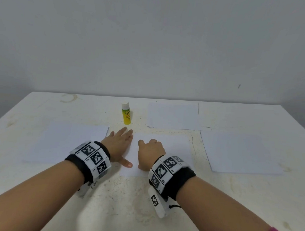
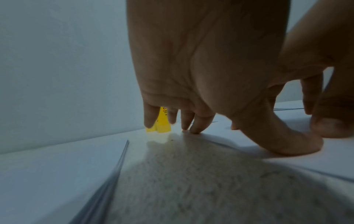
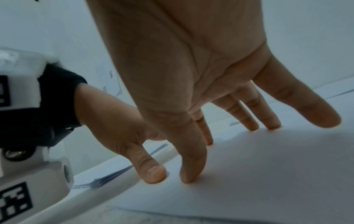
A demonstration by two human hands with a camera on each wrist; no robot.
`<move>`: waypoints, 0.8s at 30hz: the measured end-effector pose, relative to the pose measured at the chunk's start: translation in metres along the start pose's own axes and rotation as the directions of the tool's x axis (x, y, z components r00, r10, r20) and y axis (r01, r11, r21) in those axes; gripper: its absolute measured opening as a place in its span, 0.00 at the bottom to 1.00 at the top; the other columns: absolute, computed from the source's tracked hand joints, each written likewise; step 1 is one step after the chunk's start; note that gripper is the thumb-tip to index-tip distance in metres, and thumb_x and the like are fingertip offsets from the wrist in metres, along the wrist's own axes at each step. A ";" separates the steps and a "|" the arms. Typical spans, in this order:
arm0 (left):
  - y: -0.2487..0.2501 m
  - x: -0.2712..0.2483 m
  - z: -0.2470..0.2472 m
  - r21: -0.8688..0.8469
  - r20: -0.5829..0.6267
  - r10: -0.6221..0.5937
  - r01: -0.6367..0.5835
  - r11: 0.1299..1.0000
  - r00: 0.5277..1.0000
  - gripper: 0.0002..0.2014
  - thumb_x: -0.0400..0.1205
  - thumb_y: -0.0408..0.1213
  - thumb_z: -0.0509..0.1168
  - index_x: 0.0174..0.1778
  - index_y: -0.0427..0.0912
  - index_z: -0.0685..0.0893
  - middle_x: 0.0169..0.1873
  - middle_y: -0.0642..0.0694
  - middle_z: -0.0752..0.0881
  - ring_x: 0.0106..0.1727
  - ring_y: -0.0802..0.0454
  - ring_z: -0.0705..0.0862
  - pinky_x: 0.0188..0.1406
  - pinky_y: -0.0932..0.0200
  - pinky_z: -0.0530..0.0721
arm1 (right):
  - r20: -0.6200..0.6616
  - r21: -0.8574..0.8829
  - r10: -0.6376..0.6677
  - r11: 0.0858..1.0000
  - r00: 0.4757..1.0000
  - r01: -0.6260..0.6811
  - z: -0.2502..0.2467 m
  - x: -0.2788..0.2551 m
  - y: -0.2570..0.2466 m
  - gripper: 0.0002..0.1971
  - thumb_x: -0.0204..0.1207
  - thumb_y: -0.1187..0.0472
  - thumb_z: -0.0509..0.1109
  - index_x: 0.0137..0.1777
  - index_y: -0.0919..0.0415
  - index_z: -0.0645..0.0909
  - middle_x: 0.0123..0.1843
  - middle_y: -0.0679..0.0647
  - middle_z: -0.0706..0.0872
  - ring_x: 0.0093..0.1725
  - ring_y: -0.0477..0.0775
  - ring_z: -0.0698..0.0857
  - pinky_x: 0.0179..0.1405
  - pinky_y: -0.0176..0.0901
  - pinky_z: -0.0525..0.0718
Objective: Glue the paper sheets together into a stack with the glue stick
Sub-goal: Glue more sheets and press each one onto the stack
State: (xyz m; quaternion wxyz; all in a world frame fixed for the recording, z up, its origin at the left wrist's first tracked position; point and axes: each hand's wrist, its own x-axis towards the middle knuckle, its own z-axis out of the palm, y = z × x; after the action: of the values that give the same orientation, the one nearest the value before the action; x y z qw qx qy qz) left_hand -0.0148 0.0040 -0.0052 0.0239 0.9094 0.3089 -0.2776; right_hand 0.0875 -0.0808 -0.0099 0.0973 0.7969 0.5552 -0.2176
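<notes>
A yellow-green glue stick [image 1: 126,114] with a white cap stands upright at the back of the table; the left wrist view shows it [image 2: 162,122] behind my fingers. A single white sheet [image 1: 174,151] lies in the middle. My left hand [image 1: 120,143] lies flat at the sheet's left edge, fingers straight, thumb [image 2: 287,142] pressing on the paper. My right hand [image 1: 150,150] stands on the same sheet [image 3: 268,174], its straight fingertips [image 3: 189,174] touching the paper. Neither hand holds anything.
A stack of white sheets [image 1: 68,141] lies at the left, its edges showing as layers [image 2: 107,181]. More white paper lies at the back right [image 1: 172,116] and at the right [image 1: 239,152]. The worn white table [image 1: 127,201] ends at a grey wall [image 1: 151,45].
</notes>
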 end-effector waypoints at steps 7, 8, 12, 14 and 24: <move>-0.009 -0.003 0.009 -0.157 0.008 0.075 -0.073 0.985 0.997 0.62 0.71 0.69 0.65 0.82 0.36 0.33 0.81 0.41 0.28 0.84 0.46 0.37 0.83 0.52 0.47 | 0.041 0.047 0.002 0.999 0.999 -0.004 0.006 -0.009 0.003 0.49 0.70 0.29 0.66 0.80 0.61 0.54 0.79 0.76 0.56 0.78 0.74 0.58 0.72 0.64 0.71; -0.009 -0.004 0.009 -0.167 0.011 0.082 -0.079 0.983 0.997 0.64 0.68 0.71 0.64 0.82 0.36 0.32 0.80 0.40 0.25 0.84 0.45 0.37 0.83 0.51 0.47 | 0.062 0.069 0.011 0.997 0.998 -0.015 0.005 -0.009 0.002 0.51 0.67 0.29 0.69 0.80 0.60 0.52 0.81 0.76 0.52 0.79 0.74 0.55 0.71 0.67 0.72; -0.014 -0.004 0.009 -0.261 0.027 0.129 -0.117 0.958 0.991 0.72 0.57 0.76 0.64 0.81 0.38 0.27 0.70 0.47 0.13 0.84 0.44 0.35 0.84 0.49 0.50 | 0.104 0.105 0.016 0.994 0.994 -0.027 0.004 -0.010 0.002 0.53 0.65 0.37 0.77 0.80 0.57 0.51 0.82 0.74 0.47 0.81 0.74 0.49 0.69 0.73 0.71; -0.019 -0.004 0.010 -0.334 0.030 0.158 -0.139 0.932 0.987 0.77 0.50 0.80 0.63 0.80 0.41 0.25 0.67 0.53 0.12 0.84 0.46 0.36 0.83 0.49 0.52 | 0.105 0.105 0.009 0.994 0.994 -0.020 0.001 -0.012 0.002 0.50 0.66 0.39 0.77 0.79 0.58 0.53 0.81 0.74 0.51 0.81 0.73 0.51 0.69 0.72 0.72; -0.031 -0.002 0.015 -0.425 -0.034 0.203 -0.198 0.884 0.979 0.84 0.39 0.87 0.58 0.81 0.40 0.28 0.80 0.48 0.25 0.80 0.57 0.27 0.81 0.59 0.38 | -0.054 0.021 -0.090 0.996 0.994 0.091 -0.014 -0.023 0.012 0.31 0.77 0.51 0.73 0.72 0.67 0.65 0.67 0.59 0.76 0.68 0.60 0.76 0.63 0.47 0.74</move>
State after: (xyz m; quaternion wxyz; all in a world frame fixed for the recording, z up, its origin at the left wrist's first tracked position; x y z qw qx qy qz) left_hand -0.0417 0.0242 -0.0129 0.2520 0.9075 0.2664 -0.2047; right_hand 0.0955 -0.0989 0.0119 0.0633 0.7774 0.5906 -0.2069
